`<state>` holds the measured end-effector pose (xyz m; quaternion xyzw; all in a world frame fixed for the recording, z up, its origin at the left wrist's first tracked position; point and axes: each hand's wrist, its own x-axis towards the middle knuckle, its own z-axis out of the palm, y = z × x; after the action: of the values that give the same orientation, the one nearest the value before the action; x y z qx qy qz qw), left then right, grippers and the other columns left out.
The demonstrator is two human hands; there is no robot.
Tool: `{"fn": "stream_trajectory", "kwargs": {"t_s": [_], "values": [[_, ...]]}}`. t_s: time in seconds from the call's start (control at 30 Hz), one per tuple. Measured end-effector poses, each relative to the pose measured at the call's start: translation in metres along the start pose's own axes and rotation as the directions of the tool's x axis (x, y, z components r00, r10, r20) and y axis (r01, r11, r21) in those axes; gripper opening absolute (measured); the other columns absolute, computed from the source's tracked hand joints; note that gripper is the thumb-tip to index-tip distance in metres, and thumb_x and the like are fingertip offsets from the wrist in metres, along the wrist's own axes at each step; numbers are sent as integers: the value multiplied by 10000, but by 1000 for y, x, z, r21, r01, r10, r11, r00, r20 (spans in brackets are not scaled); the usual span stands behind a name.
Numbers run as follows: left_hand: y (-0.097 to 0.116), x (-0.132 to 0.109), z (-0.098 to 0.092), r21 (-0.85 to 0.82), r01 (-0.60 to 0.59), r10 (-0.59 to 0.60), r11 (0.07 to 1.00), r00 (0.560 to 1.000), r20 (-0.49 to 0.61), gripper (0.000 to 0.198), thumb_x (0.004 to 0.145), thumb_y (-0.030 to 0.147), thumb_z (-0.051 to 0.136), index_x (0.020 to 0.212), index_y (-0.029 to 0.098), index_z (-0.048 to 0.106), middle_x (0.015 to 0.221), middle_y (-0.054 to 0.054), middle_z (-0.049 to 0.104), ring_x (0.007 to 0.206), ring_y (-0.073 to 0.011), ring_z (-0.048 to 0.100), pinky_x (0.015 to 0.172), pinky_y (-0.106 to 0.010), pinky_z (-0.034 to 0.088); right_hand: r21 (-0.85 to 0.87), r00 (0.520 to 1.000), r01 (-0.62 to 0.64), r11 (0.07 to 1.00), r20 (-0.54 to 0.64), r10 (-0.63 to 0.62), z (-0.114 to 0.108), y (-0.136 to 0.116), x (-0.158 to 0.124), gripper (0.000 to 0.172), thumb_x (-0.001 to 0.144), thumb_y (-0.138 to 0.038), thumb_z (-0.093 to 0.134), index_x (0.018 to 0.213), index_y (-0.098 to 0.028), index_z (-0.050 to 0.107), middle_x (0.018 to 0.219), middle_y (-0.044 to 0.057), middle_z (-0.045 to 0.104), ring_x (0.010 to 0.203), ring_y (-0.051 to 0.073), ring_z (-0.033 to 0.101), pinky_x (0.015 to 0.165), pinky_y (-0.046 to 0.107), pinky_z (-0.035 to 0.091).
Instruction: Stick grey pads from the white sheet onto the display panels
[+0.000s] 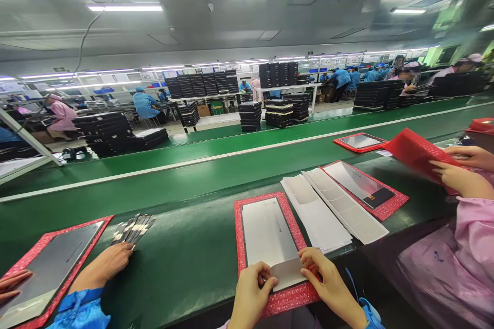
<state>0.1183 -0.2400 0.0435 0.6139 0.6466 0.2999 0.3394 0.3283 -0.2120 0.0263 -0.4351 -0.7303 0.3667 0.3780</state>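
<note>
A silver panel (266, 231) with a dark edge lies on a red bubble-wrap sheet (295, 295) at the front edge of the green bench. Over its lower part, a greyish strip (286, 271) is pinched between both hands. My left hand (252, 290) holds the strip's left end, thumb and fingers together. My right hand (326, 280) grips the right end near the panel's edge. White sheets bearing grey strips (318, 213) lie just right of the panel.
At the left, a co-worker's hand (110, 264) touches a fan of thin strips (133, 229) beside another panel (54, 267). At right, a person in pink holds a red bubble-wrap piece (420, 154). Black stacks (250, 115) stand beyond the green belt (193, 164).
</note>
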Motion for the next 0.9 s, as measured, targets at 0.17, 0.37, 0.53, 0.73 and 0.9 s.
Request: {"fn": "stream_trajectory", "kwargs": {"t_s": [0.17,0.37,0.53,0.73,0.9], "values": [[-2,0,1,22,-16,16,1000,1000,5,62,722,245,585,727,192,616,685,6,649,630,-146,544,607,-232,379,-30,1000,18,999,5,-18,-1,-3,0,63,855,-202,425,858,-231,481,994,33,544,854,143,559,696,234,465],[0,-3,1,99,-17,19,995,1000,-21,53,712,242,607,736,199,626,731,-7,653,699,-171,564,661,-265,410,-154,992,129,980,7,-129,2,3,-3,125,889,-219,396,818,-230,498,937,33,568,833,134,585,742,237,481],[-7,-9,8,283,-81,144,956,967,-212,160,718,286,617,860,222,655,912,-56,655,847,-234,595,740,-328,445,-406,967,172,898,-102,-231,12,19,-16,178,874,-222,447,1034,-265,514,1115,51,561,1057,188,545,897,317,471],[-20,-27,-5,415,-171,340,894,861,-378,455,746,382,534,1174,231,566,1105,-114,629,1049,-296,553,850,-395,440,-656,884,197,729,-202,-421,29,13,-27,522,885,-283,416,1370,-217,235,1382,108,379,1264,263,363,1002,446,367],[-55,-16,-118,438,-209,397,874,827,-398,567,686,442,446,1233,304,502,1107,-95,628,1143,-319,489,866,-468,407,-747,776,483,456,124,-619,56,14,-19,660,886,-471,327,1400,-85,175,1231,126,556,1122,208,535,1009,349,335]]}}
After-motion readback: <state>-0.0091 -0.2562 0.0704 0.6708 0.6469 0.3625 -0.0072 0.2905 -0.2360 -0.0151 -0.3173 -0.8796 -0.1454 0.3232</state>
